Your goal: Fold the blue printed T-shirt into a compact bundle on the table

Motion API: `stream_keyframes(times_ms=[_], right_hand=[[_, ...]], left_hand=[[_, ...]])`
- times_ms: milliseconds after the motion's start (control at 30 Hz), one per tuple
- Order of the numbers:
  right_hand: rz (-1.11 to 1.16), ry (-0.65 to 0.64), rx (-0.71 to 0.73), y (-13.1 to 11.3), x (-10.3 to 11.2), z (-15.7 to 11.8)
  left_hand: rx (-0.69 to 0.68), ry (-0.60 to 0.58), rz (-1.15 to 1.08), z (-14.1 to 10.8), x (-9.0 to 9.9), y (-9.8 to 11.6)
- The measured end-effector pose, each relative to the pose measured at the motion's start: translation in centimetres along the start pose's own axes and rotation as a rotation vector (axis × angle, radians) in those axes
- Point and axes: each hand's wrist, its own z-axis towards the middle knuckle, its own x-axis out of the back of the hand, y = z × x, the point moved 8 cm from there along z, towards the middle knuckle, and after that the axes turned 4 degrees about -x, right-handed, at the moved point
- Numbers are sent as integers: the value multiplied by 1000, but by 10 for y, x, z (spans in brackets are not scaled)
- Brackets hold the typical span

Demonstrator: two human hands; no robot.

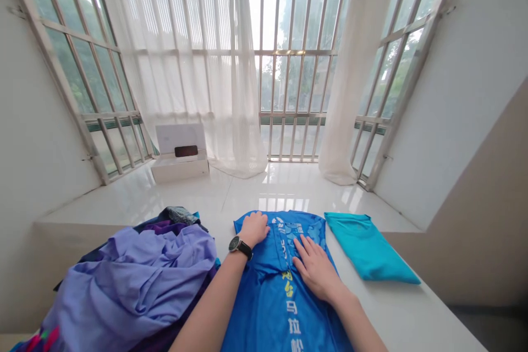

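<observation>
A blue printed shirt (pixel 268 308) lies on the white surface in front of me, its far end partly folded over. White and yellow characters run down its length. My left hand (pixel 254 229), with a black-strapped watch (pixel 240 246) on the wrist, rests on the folded part at the left, fingers bent against the cloth; whether it pinches any fabric I cannot make out. My right hand (pixel 315 265) lies flat on the shirt's right side, fingers spread. Right of the shirt is a folded teal garment (pixel 369 250).
A heap of clothes topped by a lavender garment (pixel 136 280) lies at the left. On the white ledge (pixel 243 192) stands an open white box (pixel 181 168) with a dark phone-like object (pixel 186 151) at it. Sheer curtains (pixel 198 66) hang before the barred windows.
</observation>
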Motion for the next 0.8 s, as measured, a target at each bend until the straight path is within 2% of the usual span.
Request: stream_keyframes(times_ms=[267, 333, 433, 500, 633, 733, 800], right_hand=[[66, -157, -19, -5, 1, -24], [106, -122, 13, -1, 8, -20], [102, 24, 33, 13, 22, -3], [65, 78, 25, 21, 25, 10], [38, 99, 19, 24, 12, 30], [40, 125, 38, 21, 6, 36], [44, 155, 49, 22, 10, 34]], left_hand=[[-70, -99, -51, 5, -6, -9], [-99, -86, -61, 7, -5, -9], [-131, -46, -70, 7, -2, -4], [-140, -10, -68, 5, 1, 3], [-186, 52, -72, 1, -2, 31], [-252, 53, -93, -1, -19, 57], [-278, 46, -105, -3, -34, 67]])
